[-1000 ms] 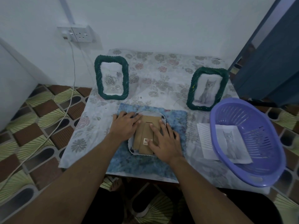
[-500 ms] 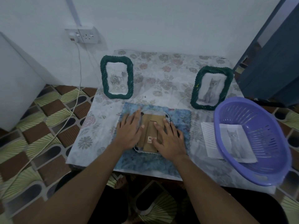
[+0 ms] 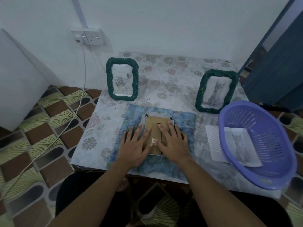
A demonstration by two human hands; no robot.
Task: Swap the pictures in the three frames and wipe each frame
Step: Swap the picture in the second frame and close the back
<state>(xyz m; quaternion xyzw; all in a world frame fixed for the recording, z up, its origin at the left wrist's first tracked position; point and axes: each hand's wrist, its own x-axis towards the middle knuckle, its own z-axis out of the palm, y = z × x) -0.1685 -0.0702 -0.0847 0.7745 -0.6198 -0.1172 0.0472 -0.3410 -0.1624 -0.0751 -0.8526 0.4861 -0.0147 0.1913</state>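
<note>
A white-rimmed frame (image 3: 156,119) lies face down on a blue cloth (image 3: 185,119), its brown cardboard back up. My left hand (image 3: 136,147) lies flat on the frame's left side, fingers straight. My right hand (image 3: 174,142) presses flat on the right side of the back. Two dark green frames stand behind: the left frame (image 3: 122,79) holds a rose picture, the right frame (image 3: 216,90) a cat picture. A loose cat picture (image 3: 239,145) lies in the purple basket (image 3: 268,126).
The small table (image 3: 164,76) has a floral cover and stands against a white wall. White papers (image 3: 212,138) lie beside the basket at the right. A socket with a cable (image 3: 82,63) is at the left. A blue door (image 3: 278,66) is at the right.
Both hands have slid down toward the near end of the frame's back; the head view shifted left and down.
</note>
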